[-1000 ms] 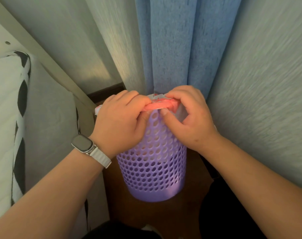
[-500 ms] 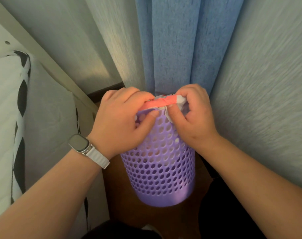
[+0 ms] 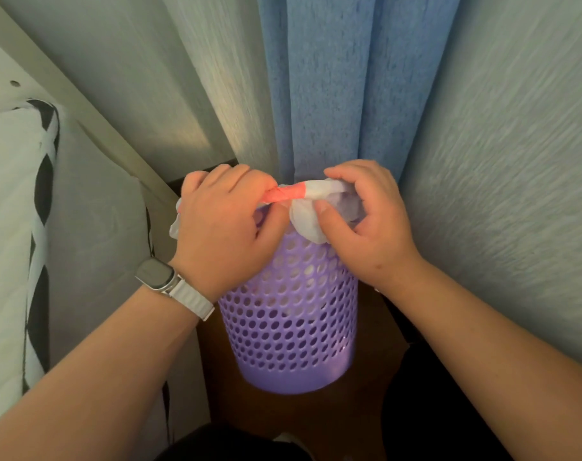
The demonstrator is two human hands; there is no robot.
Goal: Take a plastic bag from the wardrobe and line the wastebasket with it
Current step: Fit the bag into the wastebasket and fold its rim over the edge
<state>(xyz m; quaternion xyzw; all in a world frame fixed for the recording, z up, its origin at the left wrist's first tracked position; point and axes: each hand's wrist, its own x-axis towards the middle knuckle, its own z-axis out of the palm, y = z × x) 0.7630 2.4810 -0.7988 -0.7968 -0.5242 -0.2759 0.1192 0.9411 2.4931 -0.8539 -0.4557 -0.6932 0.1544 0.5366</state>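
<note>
Two bare hands meet at the top of the wastebasket, and both grip the plastic bag. At the far left lies pale bedding point(image 3: 6, 247) with a black and white patterned band, next to a pale slanting board point(image 3: 93, 128). A watch point(image 3: 156, 273) with a white strap sits on the left wrist. The left hand point(image 3: 223, 227) is curled round the bag's edge at the near left part of the rim, fingers folded over a pink band point(image 3: 286, 194) along the bag's mouth; a bit of white film shows past the hand's left side. The plastic bag point(image 3: 306, 221), white and thin, is bunched over the top of the wastebasket point(image 3: 293, 327), a purple perforated bin standing upright on the brown floor point(image 3: 316, 420); white shows through some upper holes. The right hand point(image 3: 372, 224) pinches the white film between thumb and curled fingers at the near right part of the rim. Behind the bin hangs a blue curtain point(image 3: 326, 78).
</note>
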